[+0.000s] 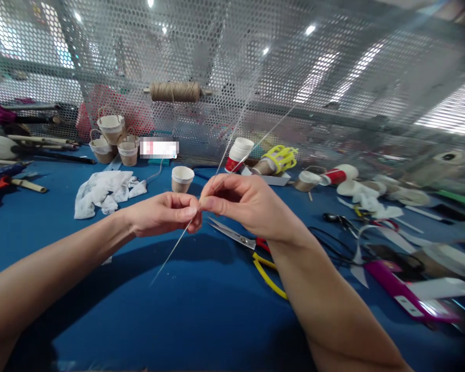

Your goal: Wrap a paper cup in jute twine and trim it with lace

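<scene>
Both hands meet at the middle of the view, fingertips almost touching. My left hand [168,214] is closed in a pinch on a thin pale string [173,250], whose tail slants down to the left over the table. My right hand [238,201] pinches the same string right beside the left fingertips. From there two thin lengths run up and to the right, past the mesh. Just below the right hand lie scissors [236,236] with red and yellow handles, partly hidden by my forearm. A small paper-and-twine cup [182,179] stands behind the left hand.
The blue table [201,320] runs up to a perforated metal screen [201,46] carrying a twine spool [174,92]. Small bucket-like cups [111,129] and crumpled white cloth [106,191] sit left. Stacked paper cups [240,150], a yellow lattice piece [281,157] and a purple tool [406,294] lie right.
</scene>
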The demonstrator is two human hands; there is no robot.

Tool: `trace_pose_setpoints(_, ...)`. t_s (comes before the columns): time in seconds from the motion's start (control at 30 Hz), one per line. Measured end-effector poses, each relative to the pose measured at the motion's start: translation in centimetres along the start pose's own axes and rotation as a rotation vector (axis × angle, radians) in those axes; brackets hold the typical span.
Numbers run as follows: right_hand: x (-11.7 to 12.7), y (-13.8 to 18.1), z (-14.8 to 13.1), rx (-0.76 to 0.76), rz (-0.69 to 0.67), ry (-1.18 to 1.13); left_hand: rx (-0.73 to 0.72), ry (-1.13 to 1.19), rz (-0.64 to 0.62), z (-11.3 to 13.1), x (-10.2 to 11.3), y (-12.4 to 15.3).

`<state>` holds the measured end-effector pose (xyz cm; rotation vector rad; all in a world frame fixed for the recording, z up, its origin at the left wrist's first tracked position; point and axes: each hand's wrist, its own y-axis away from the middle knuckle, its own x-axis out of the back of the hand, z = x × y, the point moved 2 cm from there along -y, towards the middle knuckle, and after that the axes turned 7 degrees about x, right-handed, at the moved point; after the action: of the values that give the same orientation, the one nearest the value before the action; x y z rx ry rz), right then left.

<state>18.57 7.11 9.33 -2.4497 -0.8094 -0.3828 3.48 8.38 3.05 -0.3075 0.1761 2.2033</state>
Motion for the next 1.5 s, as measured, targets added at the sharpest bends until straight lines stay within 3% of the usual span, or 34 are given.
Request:
trace_pose_setpoints(0.13, 0.1, -0.1, 0.2, 0.033, 0.051, 0.076, -0.073, -0.232, 0.188, 0.8, -0.3, 0.1)
trace_pose_setpoints(0.2, -0.1, -0.2, 0.8, 0.067, 0.113, 0.164, -0.141, -0.478, 0.365, 1.4, -0.6, 0.4)
trace_pose_setpoints(0.33, -0.7, -0.5, 1.6, 0.133, 0.295, 0.356, -0.314, -1.183, 0.832, 2.6, -1.6, 1.4)
trace_pose_setpoints(0.4, -0.8, -0.6, 1.5, 0.152, 0.321, 0.368, -0.335, -1.304, 0.895, 3.1, -2.0, 1.7)
trace_pose_setpoints(0.47, -0.5, -0.6, 1.4, 0.138, 0.275, 0.302, -0.294, -1.145, 0.775, 3.5, -1.9, 1.8)
trace_pose_setpoints(0.6, 0.6, -0.5, 1.0, 0.104, 0.175, 0.12, -0.265, -0.556, 0.417, 3.6, -1.0, 1.5)
trace_pose_setpoints(0.7, 0.8, -0.5, 0.9, 0.106, 0.143, 0.047, -0.1, -0.23, 0.178, 2.4, -0.6, 0.9)
trace_pose_setpoints(0.77, 0.5, -0.6, 1.0, 0.1, 0.119, 0.024, -0.013, -0.141, 0.105, 1.7, -0.6, 0.6)
trace_pose_setpoints(0.83, 0.3, -0.6, 1.1, 0.095, 0.107, 0.014, -0.013, -0.185, 0.127, 1.5, -0.6, 0.5)
trace_pose_setpoints(0.9, 0.1, -0.7, 1.5, 0.082, 0.108, 0.014, -0.054, -0.398, 0.225, 1.8, -0.7, 0.6)
trace_pose_setpoints(1.07, -0.5, -1.2, 3.7, -0.049, 0.209, 0.01, -0.239, -1.384, 0.774, 2.7, -1.1, 1.0)
trace_pose_setpoints(1.13, -0.7, -1.4, 4.2, -0.079, 0.245, -0.01, -0.259, -1.584, 0.884, 2.8, -1.4, 1.1)
trace_pose_setpoints(1.17, -0.7, -1.4, 4.2, -0.079, 0.245, -0.02, -0.235, -1.57, 0.872, 2.9, -1.3, 1.1)
trace_pose_setpoints(1.27, -0.1, -1.2, 3.5, -0.035, 0.195, -0.043, -0.127, -1.15, 0.632, 3.1, -0.6, 1.2)
trace_pose_setpoints(1.37, 0.6, -1.0, 2.7, 0.022, 0.164, -0.098, -0.134, -0.644, 0.357, 3.1, 0.2, 1.2)
trace_pose_setpoints(1.5, 0.8, -0.9, 2.6, 0.047, 0.11, -0.185, -0.053, -0.21, 0.092, 1.8, 0.5, 0.6)
